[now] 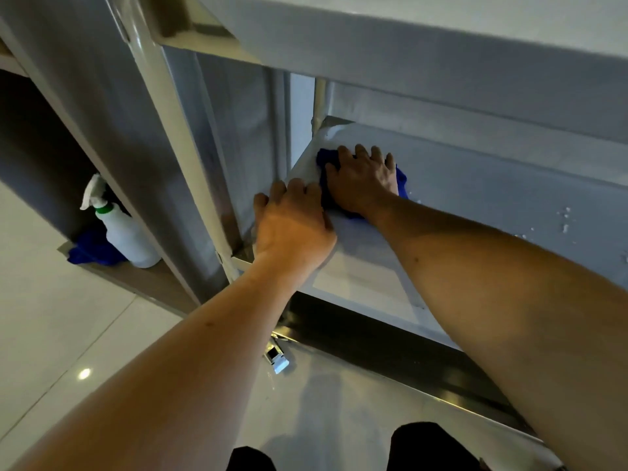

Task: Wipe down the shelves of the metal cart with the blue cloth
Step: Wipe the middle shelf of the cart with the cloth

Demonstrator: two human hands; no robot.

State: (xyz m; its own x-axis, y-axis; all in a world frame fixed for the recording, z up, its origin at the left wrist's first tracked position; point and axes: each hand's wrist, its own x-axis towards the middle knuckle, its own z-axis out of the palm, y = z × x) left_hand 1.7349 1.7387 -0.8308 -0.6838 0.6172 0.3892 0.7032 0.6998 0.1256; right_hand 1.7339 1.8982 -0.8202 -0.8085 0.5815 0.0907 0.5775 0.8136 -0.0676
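The metal cart's middle shelf [492,198] lies under an upper shelf [407,45]. A blue cloth [324,161] is bunched on the shelf's far left corner. My right hand [365,180] presses flat on the cloth with its fingers spread, covering most of it. My left hand [294,220] grips the shelf's left edge, fingers curled over the rim next to the cart's upright post [176,130]. Water drops [565,219] sit on the shelf to the right.
A white spray bottle [119,229] with a green collar stands on a low ledge at the left, beside a second blue cloth [91,253]. A caster [277,358] shows below the cart on the glossy tiled floor [51,300]. My knees are at the bottom edge.
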